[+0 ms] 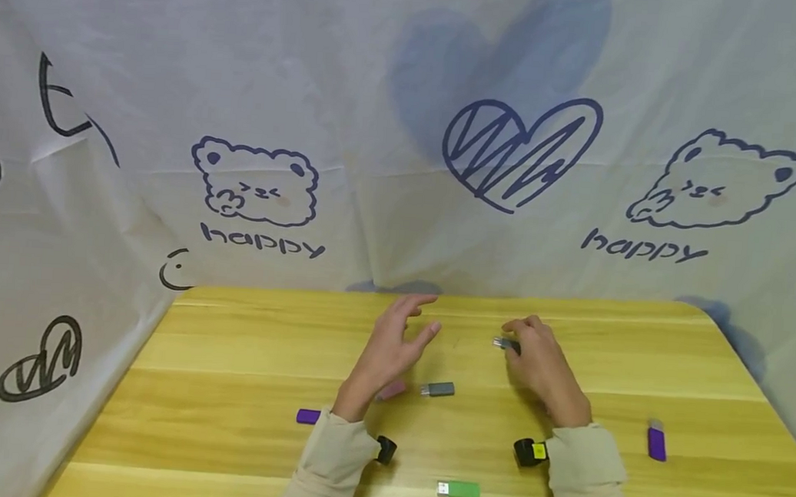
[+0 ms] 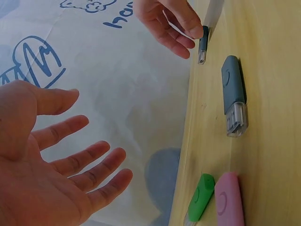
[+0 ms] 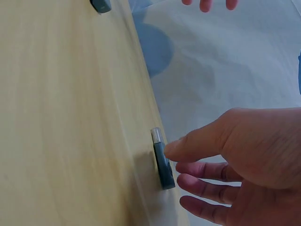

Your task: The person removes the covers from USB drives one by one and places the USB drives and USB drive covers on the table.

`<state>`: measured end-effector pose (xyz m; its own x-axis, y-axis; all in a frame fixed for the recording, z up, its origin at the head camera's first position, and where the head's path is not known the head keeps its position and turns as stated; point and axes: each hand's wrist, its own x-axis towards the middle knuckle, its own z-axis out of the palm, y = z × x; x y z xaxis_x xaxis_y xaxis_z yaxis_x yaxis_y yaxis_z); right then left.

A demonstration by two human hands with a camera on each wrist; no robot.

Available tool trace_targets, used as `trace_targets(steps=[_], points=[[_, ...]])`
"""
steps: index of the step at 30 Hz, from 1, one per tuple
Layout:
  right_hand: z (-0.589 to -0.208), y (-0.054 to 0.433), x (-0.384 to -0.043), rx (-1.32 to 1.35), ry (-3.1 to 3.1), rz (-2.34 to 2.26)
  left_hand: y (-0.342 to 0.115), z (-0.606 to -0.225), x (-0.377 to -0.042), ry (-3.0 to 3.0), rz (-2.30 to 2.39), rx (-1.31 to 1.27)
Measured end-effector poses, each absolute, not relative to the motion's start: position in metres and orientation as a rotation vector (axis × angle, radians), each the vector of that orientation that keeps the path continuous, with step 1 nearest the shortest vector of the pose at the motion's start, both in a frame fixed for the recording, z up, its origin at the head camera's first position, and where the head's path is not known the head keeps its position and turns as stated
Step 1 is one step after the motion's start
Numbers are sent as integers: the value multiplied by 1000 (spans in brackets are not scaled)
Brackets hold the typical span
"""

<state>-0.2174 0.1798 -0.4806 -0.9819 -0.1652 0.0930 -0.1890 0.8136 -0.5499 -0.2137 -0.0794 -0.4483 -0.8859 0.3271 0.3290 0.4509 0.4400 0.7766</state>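
My left hand (image 1: 391, 348) is held above the table with its fingers spread and nothing in them; the palm shows in the left wrist view. My right hand (image 1: 542, 366) is at a dark grey USB stick (image 3: 163, 162) near the far edge. Its thumb overlaps the stick's side in the right wrist view, and the fingers are loosely bent. Another dark grey USB stick (image 1: 438, 390) lies between the hands. A pink USB stick (image 2: 229, 200) lies by my left wrist, with a green USB stick (image 2: 202, 197) beside it, hidden in the head view.
Nearer me lies another green USB stick (image 1: 459, 491). One purple USB stick (image 1: 308, 416) is left of the left sleeve, and another purple USB stick (image 1: 657, 442) lies far right. A printed cloth (image 1: 379, 124) hangs behind the wooden table (image 1: 225, 344).
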Motion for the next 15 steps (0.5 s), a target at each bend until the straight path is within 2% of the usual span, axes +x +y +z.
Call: trace_targets(steps=[15], points=[[-485,174,-220,332,-2941,880,-76,-452,-212,-2515,-1527,-692]])
